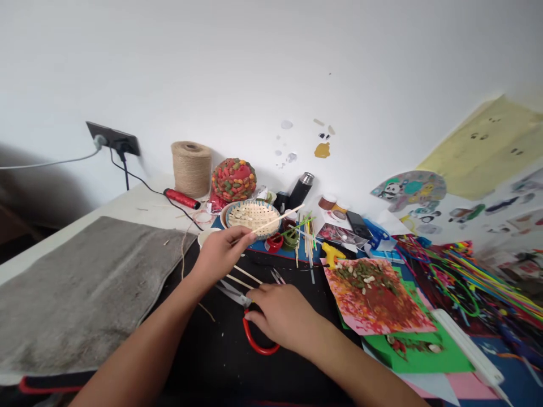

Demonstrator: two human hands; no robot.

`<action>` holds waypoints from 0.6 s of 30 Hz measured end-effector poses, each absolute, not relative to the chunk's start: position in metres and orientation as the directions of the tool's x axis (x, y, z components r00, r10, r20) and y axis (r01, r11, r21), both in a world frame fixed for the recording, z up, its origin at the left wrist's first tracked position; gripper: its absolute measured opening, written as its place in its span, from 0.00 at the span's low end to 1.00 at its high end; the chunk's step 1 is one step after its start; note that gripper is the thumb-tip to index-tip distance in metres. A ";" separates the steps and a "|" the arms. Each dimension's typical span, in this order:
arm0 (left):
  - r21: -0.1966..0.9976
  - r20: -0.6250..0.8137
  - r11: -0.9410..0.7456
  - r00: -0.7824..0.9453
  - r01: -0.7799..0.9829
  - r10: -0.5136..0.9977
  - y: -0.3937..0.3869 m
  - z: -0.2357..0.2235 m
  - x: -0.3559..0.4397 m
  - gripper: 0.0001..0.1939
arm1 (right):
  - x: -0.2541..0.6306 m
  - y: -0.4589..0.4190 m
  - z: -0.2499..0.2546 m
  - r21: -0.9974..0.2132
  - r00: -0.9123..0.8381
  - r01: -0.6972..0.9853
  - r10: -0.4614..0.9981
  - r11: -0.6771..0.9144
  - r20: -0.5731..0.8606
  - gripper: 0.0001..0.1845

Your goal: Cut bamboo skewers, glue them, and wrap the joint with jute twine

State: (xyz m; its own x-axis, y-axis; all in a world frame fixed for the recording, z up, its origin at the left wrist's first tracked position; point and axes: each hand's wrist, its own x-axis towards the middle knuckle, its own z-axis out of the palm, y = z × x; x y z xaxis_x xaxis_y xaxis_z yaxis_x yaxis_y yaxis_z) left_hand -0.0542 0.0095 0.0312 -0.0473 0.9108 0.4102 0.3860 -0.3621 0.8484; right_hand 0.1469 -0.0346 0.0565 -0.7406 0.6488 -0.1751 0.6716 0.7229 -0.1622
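My left hand (pixel 220 253) is closed on a thin wooden stick (pixel 271 223) that points up and right, over a small woven basket (pixel 253 217). My right hand (pixel 282 315) lies palm down on the black mat (pixel 212 362), its fingers curled over red-handled scissors (pixel 254 339) whose blades (pixel 231 293) point left. Two more wooden sticks (pixel 246 276) lie on the mat between my hands.
A grey towel (pixel 80 288) covers the table's left. At the back stand a twine spool (pixel 192 168), a colourful woven ball (pixel 234 180), a red tool (pixel 181 198) and a black flask (pixel 300 190). Coloured papers (pixel 373 297) and pipe cleaners (pixel 479 277) crowd the right.
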 end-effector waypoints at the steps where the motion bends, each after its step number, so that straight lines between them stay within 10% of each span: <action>1: 0.796 0.426 -0.368 -0.012 0.481 0.905 0.010 0.030 -0.054 0.18 | 0.148 -0.035 0.057 -0.200 -0.752 0.658 0.649 0.726 -0.117 0.14; 10: 0.359 0.443 -0.575 0.408 0.735 0.799 0.014 0.015 -0.049 0.14 | 0.185 -0.022 0.057 -0.393 -0.558 0.571 0.692 0.721 0.458 0.12; 18: 0.215 0.463 -0.690 0.550 0.691 0.695 0.014 0.013 -0.042 0.15 | 0.196 0.007 0.037 -0.284 -0.529 0.660 0.699 0.696 0.482 0.07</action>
